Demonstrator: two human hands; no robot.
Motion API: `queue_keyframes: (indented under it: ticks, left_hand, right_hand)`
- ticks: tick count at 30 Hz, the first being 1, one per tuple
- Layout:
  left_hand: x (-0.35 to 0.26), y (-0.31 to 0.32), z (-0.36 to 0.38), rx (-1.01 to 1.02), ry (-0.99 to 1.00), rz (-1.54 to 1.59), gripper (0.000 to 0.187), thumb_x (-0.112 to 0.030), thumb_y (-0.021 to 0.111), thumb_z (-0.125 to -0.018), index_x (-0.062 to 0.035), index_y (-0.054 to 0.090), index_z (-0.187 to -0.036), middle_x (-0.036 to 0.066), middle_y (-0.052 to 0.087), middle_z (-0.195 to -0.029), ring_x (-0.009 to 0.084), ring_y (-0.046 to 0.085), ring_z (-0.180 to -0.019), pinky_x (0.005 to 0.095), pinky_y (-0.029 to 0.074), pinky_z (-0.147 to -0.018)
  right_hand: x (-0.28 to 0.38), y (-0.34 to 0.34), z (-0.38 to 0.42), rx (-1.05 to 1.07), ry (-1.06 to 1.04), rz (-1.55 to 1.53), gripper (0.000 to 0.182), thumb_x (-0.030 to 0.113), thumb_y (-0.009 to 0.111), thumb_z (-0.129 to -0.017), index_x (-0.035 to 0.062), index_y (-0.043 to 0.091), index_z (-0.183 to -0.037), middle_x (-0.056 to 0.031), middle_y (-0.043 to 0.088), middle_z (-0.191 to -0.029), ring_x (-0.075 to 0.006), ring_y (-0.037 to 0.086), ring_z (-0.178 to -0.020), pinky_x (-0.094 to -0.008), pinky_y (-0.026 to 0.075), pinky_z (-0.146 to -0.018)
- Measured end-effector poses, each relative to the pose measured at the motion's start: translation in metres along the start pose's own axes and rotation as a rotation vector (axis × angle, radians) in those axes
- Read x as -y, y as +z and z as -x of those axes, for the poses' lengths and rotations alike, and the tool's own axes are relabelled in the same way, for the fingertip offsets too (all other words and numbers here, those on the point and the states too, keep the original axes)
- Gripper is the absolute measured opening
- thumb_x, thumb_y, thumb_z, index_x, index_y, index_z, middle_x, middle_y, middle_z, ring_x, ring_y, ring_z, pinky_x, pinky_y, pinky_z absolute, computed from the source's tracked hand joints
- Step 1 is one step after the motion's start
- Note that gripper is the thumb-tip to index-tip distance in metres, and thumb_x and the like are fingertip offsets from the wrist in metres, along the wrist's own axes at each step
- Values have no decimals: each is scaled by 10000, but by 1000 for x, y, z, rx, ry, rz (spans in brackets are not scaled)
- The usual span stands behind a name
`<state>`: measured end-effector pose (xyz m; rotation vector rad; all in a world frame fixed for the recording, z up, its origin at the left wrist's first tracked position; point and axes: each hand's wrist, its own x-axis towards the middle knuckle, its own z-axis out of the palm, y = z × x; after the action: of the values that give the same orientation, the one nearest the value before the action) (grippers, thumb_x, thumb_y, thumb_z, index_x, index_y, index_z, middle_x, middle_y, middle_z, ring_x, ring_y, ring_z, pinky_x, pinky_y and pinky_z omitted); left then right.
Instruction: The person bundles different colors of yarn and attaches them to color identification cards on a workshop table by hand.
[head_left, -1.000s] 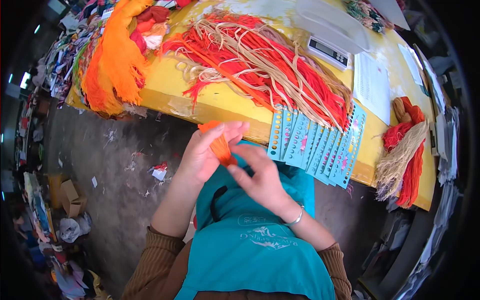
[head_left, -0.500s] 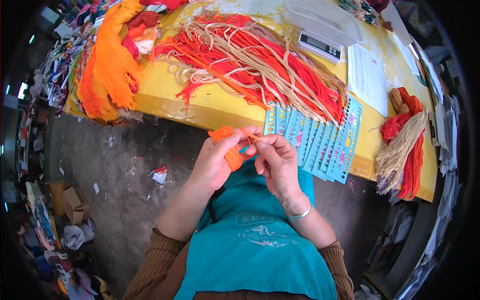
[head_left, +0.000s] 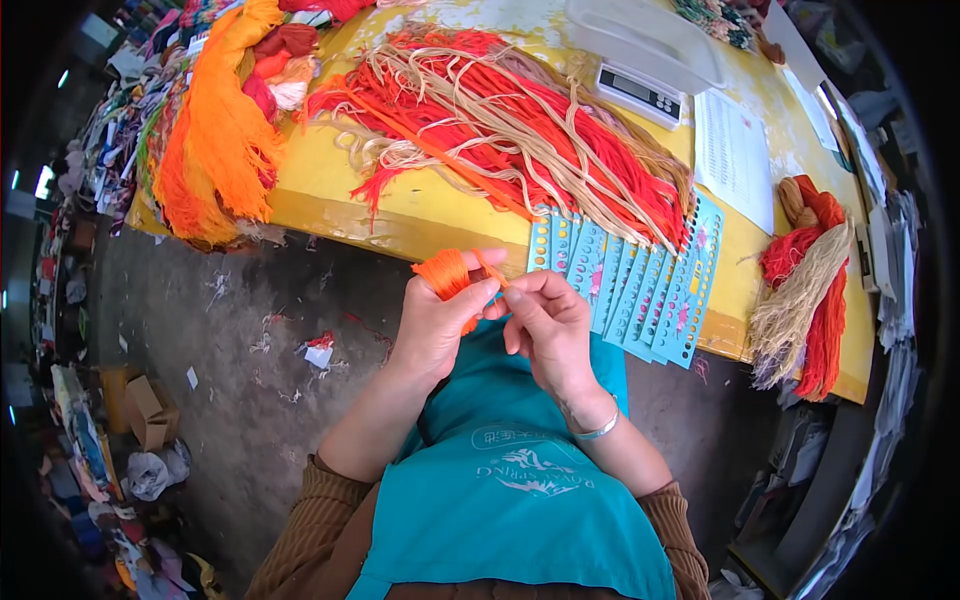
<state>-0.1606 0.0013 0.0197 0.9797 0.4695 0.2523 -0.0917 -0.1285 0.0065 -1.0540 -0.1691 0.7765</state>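
Note:
Wrapped round my left hand (head_left: 437,318) is a bundle of orange thread (head_left: 443,273), its strands lying over the back of the fingers and held by the thumb. My right hand (head_left: 549,325) pinches an orange strand (head_left: 492,270) between thumb and forefinger, just beside the left fingertips. Both hands are above my teal apron (head_left: 530,500), close to the front edge of the table. Part of the bundle is hidden behind my left fingers.
On the yellow table (head_left: 330,205) lie long red and beige threads (head_left: 520,130) over blue punched cards (head_left: 655,290). A digital scale (head_left: 640,93) carries a clear tray (head_left: 645,40). Orange skeins (head_left: 220,120) hang at the left, red and beige skeins (head_left: 805,290) at the right.
My left hand has turned slightly and its thumb has come across the orange bundle toward the right fingertips. The right hand stays nearly in place, still pinching the strand.

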Motion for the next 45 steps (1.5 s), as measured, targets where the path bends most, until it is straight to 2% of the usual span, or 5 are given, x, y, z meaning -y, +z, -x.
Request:
queue_keyframes:
  ticks: [33, 38, 42, 43, 45]
  left_hand:
    - [3, 2, 0, -14, 56, -93, 415, 6, 631, -873, 45, 549, -1278, 9, 570, -836, 50, 499, -694, 194, 418, -618]
    - [-2, -6, -3, 60, -1, -161, 342, -158, 554, -957, 38, 579, -1236, 1, 547, -748, 62, 458, -624, 218, 394, -589]
    - [-5, -3, -5, 160, -43, 195, 405, -272, 464, -996, 57, 611, -1181, 138, 635, -1125, 183, 590, -1028, 335, 457, -922]
    - [-1, -11, -7, 233, -81, 233, 436, -290, 455, -994, 78, 603, -1175, 187, 573, -1285, 245, 504, -1232, 407, 367, -1067]
    - [3, -12, -8, 232, -82, 249, 439, -291, 460, -993, 81, 597, -1181, 184, 581, -1269, 245, 516, -1217, 402, 376, -1059]
  right_hand:
    - [0, -2, -3, 3, 64, -64, 60, 100, 526, -975, 51, 541, -1006, -67, 652, -751, -78, 510, -475, -187, 350, -407]
    - [9, -11, -9, 107, 140, 57, 80, 124, 554, -968, 45, 568, -965, -31, 606, -725, -66, 482, -464, -186, 316, -403]
    - [23, -14, -11, 194, 297, -264, 96, 132, 597, -952, 37, 598, -935, 0, 584, -720, -31, 465, -508, -169, 296, -427]
    - [24, -11, -10, 162, 292, -248, 90, 96, 629, -927, 32, 613, -988, 13, 596, -744, -15, 452, -537, -159, 296, -441]
    - [17, -1, -11, 117, 214, -101, 97, 71, 636, -915, 25, 619, -999, -2, 611, -763, -17, 435, -516, -168, 285, -426]
